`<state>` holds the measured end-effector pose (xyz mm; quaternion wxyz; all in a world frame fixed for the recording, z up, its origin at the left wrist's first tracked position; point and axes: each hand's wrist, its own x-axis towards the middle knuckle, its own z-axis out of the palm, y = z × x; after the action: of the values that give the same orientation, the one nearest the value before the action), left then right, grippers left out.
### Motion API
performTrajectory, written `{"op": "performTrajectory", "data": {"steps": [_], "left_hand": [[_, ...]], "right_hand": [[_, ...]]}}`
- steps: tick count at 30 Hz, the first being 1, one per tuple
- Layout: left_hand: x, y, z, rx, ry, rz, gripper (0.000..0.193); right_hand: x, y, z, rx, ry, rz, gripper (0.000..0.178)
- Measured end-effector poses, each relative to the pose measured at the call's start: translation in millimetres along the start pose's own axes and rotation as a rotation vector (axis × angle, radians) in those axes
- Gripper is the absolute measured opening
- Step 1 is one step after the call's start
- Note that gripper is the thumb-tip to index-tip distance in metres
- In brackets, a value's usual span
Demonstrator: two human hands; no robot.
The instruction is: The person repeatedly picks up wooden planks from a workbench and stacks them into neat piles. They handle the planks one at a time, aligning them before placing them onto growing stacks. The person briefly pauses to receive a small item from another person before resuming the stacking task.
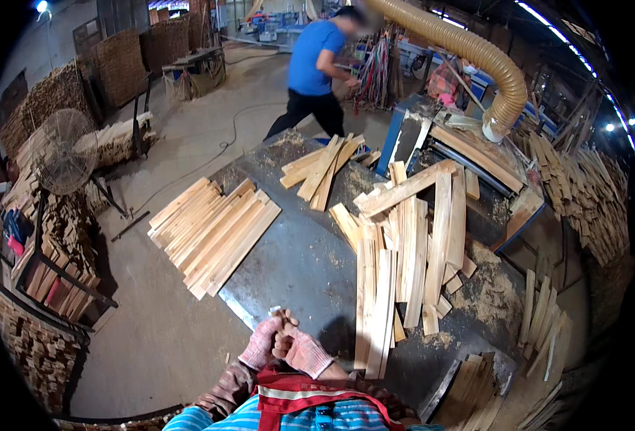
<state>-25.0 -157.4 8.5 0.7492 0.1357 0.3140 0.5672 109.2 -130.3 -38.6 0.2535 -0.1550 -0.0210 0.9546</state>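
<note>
My left hand and my right hand, both in pink fingerless work gloves, meet in front of my body at the near edge of the dark metal table. Their fingers are curled and pressed together. A small whitish bit shows at the fingertips, too small to name. To the left on the table lies a row of wooden strips, side by side. Right of my hands is a loose heap of wooden slats, some crossing others.
A machine with a ribbed yellow hose stands beyond the heap. Several more slats lie at the table's far edge. A person in a blue shirt is behind it. At left are a fan and stacked wood; sawdust lies right.
</note>
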Motion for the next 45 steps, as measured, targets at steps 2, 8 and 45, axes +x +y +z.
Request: {"op": "performTrajectory", "data": {"steps": [2, 8, 45], "left_hand": [[-3.6, -0.1, -4.8, 0.031, 0.08, 0.065, 0.035], [-30.1, 12.5, -91.2, 0.573, 0.409, 0.169, 0.035], [-260.8, -50.8, -114.6, -0.099, 0.28, -0.402, 0.042]], "right_hand": [[-2.3, 8.5, 10.4, -0.111, 0.116, -0.004, 0.021], [-3.5, 17.5, -6.5, -1.003, 0.308, 0.185, 0.036], [-25.5, 45.1, 31.1, -2.135, -0.968, 0.514, 0.024]]}}
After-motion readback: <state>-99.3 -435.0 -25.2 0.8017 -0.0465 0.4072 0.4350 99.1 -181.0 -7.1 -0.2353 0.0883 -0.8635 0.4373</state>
